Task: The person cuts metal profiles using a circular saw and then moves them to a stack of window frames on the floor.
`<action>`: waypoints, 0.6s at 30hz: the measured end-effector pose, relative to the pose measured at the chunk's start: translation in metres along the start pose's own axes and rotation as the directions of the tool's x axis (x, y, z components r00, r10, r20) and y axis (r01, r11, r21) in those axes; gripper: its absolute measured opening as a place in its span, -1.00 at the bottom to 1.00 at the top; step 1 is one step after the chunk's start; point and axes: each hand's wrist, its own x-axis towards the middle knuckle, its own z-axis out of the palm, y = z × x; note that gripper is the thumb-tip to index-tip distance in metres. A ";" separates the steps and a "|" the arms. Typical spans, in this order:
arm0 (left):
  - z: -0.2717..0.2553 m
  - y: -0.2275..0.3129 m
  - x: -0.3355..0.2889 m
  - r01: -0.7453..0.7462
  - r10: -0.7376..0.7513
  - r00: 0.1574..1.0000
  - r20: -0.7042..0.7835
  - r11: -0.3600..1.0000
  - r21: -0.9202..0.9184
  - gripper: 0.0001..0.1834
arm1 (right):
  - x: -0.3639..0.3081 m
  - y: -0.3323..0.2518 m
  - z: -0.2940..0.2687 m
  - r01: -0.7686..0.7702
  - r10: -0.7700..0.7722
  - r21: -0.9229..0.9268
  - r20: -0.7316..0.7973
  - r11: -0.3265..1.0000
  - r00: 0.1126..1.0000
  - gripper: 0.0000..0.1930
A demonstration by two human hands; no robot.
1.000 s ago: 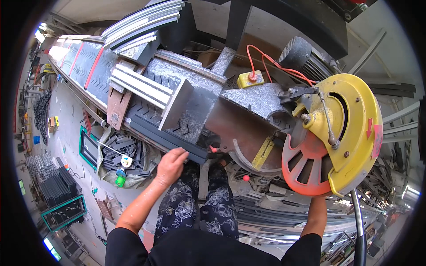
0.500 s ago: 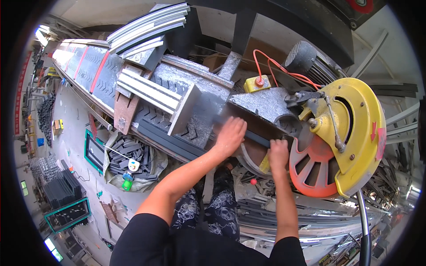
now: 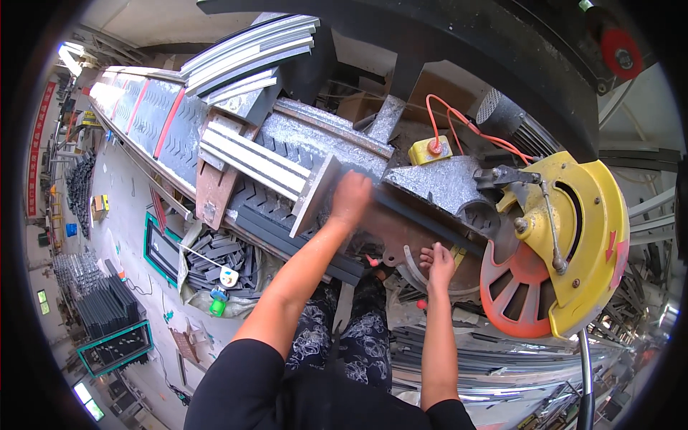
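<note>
A dark grey profile bar [image 3: 430, 221] lies along the upright fence of a cut-off saw. My left hand [image 3: 351, 199] is curled over the bar's left end, close beside the grey stop plate [image 3: 316, 195]; its fingertips are hidden. Below the bar, my right hand [image 3: 438, 265] is apart from it, fingers loosely spread with nothing in them. To the right of that hand stands the saw's yellow guard [image 3: 584, 215], with an orange slotted cover [image 3: 517, 276] beneath it. The blade itself is not visible.
More dark bars [image 3: 297, 247] lie along the bench's near edge. White and grey profiles [image 3: 251, 54] are stacked at the back left. A yellow switch box [image 3: 430, 150] with an orange cable sits behind the fence. A sack of dark offcuts [image 3: 218, 261] stands on the floor.
My left hand has moved up beside the stop plate. My right hand has let go of the bar and dropped lower. The bar now rests higher, along the fence.
</note>
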 end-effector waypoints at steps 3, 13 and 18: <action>-0.003 0.003 0.007 0.021 -0.023 0.999 -0.029 0.998 -0.059 -0.53 | 0.034 -0.004 0.009 -0.035 0.010 0.287 0.088 0.957 0.996 -0.66; -0.014 0.000 0.027 -0.179 0.193 0.978 0.082 0.972 -0.155 -0.61 | 0.054 -0.026 0.051 -0.083 0.122 0.176 -0.224 0.981 0.967 -0.64; -0.006 0.006 0.037 -0.221 0.228 0.972 0.046 0.966 -0.133 -0.62 | 0.055 -0.036 0.036 -0.064 0.098 0.217 -0.146 0.974 0.984 -0.67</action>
